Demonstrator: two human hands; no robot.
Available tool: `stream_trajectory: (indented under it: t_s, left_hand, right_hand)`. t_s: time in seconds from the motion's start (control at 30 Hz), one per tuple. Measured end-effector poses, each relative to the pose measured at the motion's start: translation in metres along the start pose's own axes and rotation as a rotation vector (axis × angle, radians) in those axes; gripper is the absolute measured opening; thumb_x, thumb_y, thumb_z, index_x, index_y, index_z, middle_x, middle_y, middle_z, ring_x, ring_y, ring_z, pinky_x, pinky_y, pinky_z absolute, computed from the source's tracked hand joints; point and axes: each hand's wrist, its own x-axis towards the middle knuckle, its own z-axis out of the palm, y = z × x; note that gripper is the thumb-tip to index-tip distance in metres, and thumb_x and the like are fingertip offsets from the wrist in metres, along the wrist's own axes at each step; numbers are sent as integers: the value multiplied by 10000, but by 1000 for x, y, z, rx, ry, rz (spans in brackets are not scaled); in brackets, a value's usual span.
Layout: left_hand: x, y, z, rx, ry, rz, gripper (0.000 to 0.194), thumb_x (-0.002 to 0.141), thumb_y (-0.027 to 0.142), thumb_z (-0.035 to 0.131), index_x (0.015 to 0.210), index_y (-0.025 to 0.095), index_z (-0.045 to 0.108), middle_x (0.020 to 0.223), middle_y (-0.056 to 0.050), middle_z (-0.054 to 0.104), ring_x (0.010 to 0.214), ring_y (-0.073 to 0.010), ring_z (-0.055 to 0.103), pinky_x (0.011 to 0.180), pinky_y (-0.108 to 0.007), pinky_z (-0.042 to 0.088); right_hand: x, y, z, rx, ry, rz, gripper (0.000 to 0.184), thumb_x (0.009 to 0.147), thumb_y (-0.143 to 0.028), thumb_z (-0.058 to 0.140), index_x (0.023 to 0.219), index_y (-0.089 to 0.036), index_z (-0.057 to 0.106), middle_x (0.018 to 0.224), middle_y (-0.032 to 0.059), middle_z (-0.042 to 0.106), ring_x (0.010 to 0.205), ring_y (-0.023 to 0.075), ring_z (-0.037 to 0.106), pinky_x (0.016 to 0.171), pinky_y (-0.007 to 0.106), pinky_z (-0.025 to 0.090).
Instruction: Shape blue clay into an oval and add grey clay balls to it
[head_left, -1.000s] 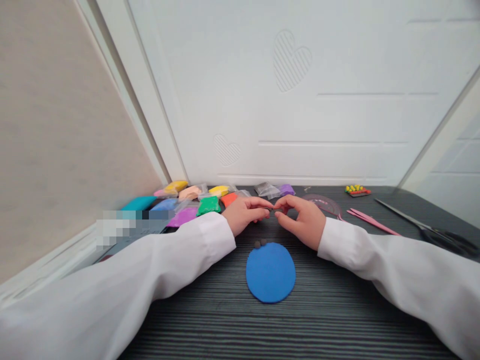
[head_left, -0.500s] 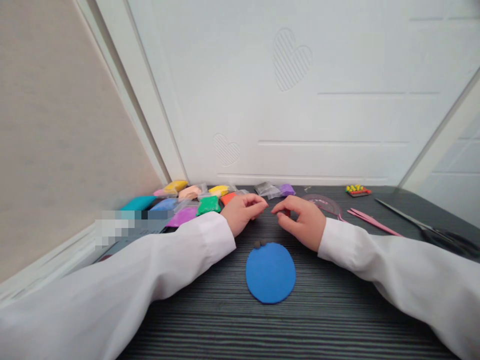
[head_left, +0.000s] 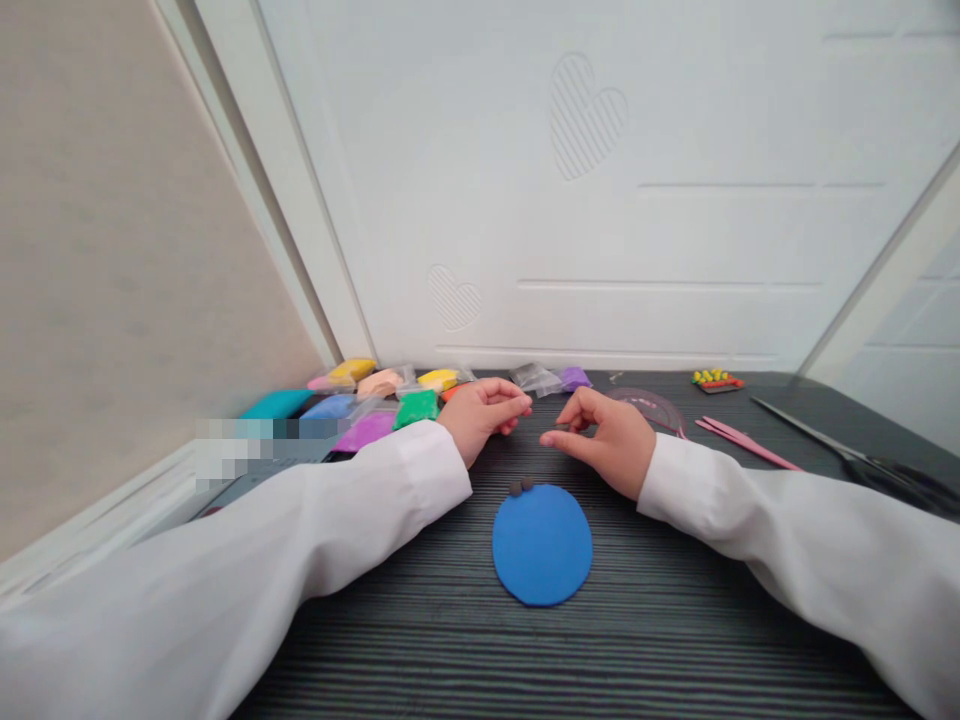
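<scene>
A flat blue clay disc (head_left: 542,546) lies on the dark table, with small dark brown clay balls (head_left: 520,488) side by side at its far edge. Beyond the disc, my left hand (head_left: 491,412) is closed, thumb and fingertips pinched together; whatever they hold is too small to make out. Facing it across a small gap, my right hand (head_left: 600,440) has curled fingers and its thumb held apart from them. No held object shows clearly in it. Neither hand touches the disc.
Several bagged clay pieces, including a green pack (head_left: 416,408) and a purple pack (head_left: 575,378), lie along the back. Rightward are a clear pink-handled tool (head_left: 652,408), pink tweezers (head_left: 750,444), black scissors (head_left: 862,455) and a small piece with yellow dots (head_left: 716,380). A white panel (head_left: 465,200) stands behind.
My right thumb has straightened and moved apart from the curled fingers. My left fingers have shifted slightly and stay pinched. The blue disc and brown balls rest as before.
</scene>
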Motion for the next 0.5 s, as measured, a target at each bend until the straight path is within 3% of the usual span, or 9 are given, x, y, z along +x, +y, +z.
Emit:
stream_trajectory:
  t_s: [0.2,0.4,0.5]
  left_hand:
    - [0,-1,0,-53,-16,15,299,877,306,535,1129,145,530,1109,-79,576,933,-194,594,787,-393,515]
    - [2,-2,1,-136,-8,52,317,878,304,533,1155,151,516,1124,-82,570,943,-197,592,793,-399,514]
    - [2,-3,1,-163,-3,64,318,879,305,532,1157,151,514,1122,-81,570,939,-196,592,790,-397,514]
  right_hand:
    - [0,1,-1,71,16,-40,222,897,-336,506,954,-138,588,883,24,619,730,116,597,677,305,512]
    - [3,5,1,104,126,-103,231,899,-318,502,1051,-161,576,1060,61,599,914,165,590,806,380,494]
    - [3,7,2,121,148,-99,247,895,-320,508,1077,-162,563,1060,61,596,911,167,590,800,381,496]
